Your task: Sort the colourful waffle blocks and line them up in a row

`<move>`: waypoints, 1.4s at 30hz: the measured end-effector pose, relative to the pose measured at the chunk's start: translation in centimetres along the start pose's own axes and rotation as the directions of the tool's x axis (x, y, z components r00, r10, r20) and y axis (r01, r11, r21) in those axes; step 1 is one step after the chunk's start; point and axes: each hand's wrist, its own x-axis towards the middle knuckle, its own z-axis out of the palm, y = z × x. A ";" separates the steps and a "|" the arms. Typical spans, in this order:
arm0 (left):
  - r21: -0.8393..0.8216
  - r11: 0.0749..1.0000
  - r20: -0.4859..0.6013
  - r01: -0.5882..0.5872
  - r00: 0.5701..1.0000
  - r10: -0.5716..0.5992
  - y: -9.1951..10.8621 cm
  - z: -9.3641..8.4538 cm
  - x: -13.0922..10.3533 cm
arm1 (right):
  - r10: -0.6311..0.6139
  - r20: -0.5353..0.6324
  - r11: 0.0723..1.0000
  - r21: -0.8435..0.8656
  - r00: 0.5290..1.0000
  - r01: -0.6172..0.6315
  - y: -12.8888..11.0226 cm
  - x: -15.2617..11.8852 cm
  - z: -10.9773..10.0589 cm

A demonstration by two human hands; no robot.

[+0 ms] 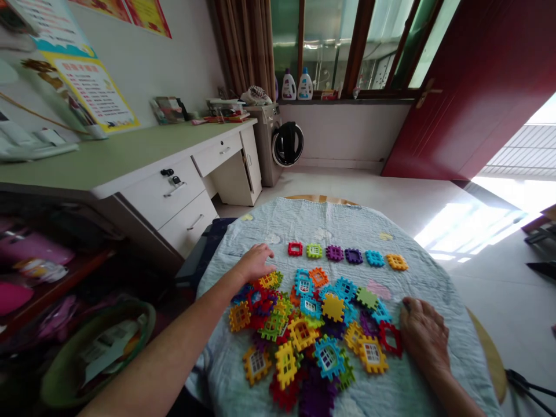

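My left hand [256,262] hovers at the far left edge of a pile of plastic window-shaped building blocks, its fingers apart and nothing visible in them. Closest to it is a yellow block [268,280]. On the cloth at the pile's right side rests my right hand [424,335], fingers loosely bent, beside a red frame block [391,339]. Beyond the pile runs a row of separate blocks: red [295,249], green [314,251], two purple [334,253], blue [374,258] and orange [397,262]. A solid yellow block [333,307] lies on top of the pile.
A pale blue cloth [243,231] covers the round table. To the left stand a green-topped desk [143,147] with white drawers and a basket [56,370] on the floor. A washing machine [266,139] and a red door [452,87] are farther back.
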 end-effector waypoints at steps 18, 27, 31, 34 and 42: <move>0.019 0.998 -0.294 0.055 0.955 -0.047 1.9 1.0 -1.5 | -0.036 -0.072 0.999 0.037 0.997 0.039 0.5 0.1 0.2; -0.079 0.995 -0.106 0.060 0.992 -0.068 -1.1 0.7 -3.0 | -0.006 -0.052 0.996 0.084 0.999 0.011 0.8 0.4 0.3; -0.109 0.991 -0.081 0.083 0.992 -0.092 -1.6 0.6 -3.9 | 0.045 0.005 0.994 0.098 0.999 -0.045 1.0 1.3 0.5; -0.119 0.989 -0.066 0.086 0.993 -0.094 -1.2 1.1 -3.6 | 0.063 0.050 0.988 0.138 0.997 -0.070 1.0 1.9 0.3; -0.094 0.990 0.066 0.105 0.993 -0.099 -0.2 1.2 -1.5 | -0.046 -0.074 0.911 0.405 0.996 0.072 0.1 2.0 -1.1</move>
